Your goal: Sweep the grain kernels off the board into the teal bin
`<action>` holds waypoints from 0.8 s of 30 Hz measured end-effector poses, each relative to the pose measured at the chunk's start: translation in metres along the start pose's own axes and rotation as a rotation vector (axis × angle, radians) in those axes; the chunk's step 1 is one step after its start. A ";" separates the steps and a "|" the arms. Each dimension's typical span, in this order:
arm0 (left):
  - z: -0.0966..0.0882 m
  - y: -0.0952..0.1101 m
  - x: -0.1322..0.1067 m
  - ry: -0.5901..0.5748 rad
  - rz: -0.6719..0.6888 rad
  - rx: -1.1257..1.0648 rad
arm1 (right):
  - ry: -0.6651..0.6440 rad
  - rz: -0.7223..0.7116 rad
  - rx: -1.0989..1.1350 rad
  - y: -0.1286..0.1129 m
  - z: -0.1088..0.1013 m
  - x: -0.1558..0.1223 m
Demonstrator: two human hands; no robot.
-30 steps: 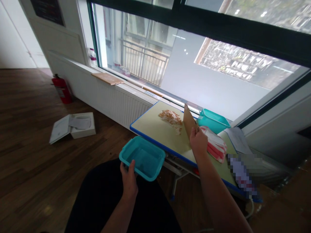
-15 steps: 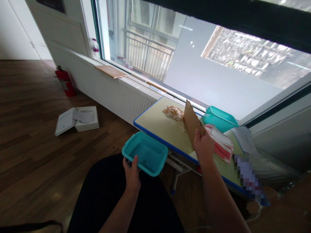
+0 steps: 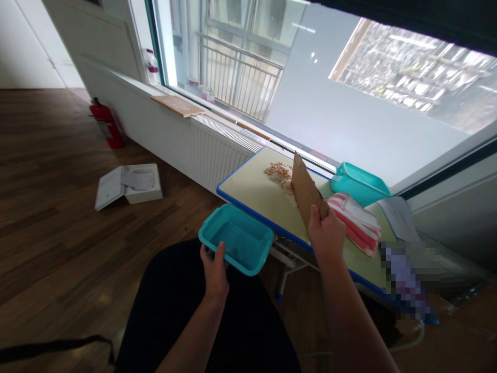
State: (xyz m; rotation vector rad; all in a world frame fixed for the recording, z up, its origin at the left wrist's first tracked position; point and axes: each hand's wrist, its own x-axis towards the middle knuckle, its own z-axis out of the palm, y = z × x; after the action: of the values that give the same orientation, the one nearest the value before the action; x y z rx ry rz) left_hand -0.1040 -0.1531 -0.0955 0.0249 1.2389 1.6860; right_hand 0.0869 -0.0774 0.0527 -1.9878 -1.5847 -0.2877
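My left hand grips the near left rim of a turquoise plastic tub, thumb over the edge. The tub is held above my lap, just beside the table's blue front edge, and I see nothing in it. In my right hand is a piece of brown cardboard, its flat side tilted up from the tabletop. Left of the cardboard lies a heap of orange-brown and whitish grains, partly hidden by it. Right of that hand is a folded red-and-white striped towel.
The pale table stands against the window and radiator. A second turquoise tub sits at its back right. On the floor at left are an opened white box and a red fire extinguisher.
The cardboard has shifted slightly left over the tabletop, against the grains, which now spread less widely. My left hand keeps the tub near the table edge. The view has tilted a little.
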 end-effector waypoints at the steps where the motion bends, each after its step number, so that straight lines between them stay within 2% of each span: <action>1: 0.000 0.000 0.000 -0.004 -0.002 0.002 | -0.002 -0.007 0.007 -0.002 0.000 -0.002; 14: -0.001 0.003 0.000 -0.011 0.014 -0.012 | -0.039 0.001 0.034 -0.020 -0.008 -0.014; 24: -0.003 0.010 0.001 0.008 0.030 -0.016 | -0.045 -0.076 0.050 -0.037 -0.010 -0.026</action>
State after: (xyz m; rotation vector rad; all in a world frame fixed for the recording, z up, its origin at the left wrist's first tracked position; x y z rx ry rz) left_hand -0.1128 -0.1537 -0.0903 0.0274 1.2367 1.7229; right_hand 0.0467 -0.1002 0.0590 -1.9117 -1.6827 -0.2324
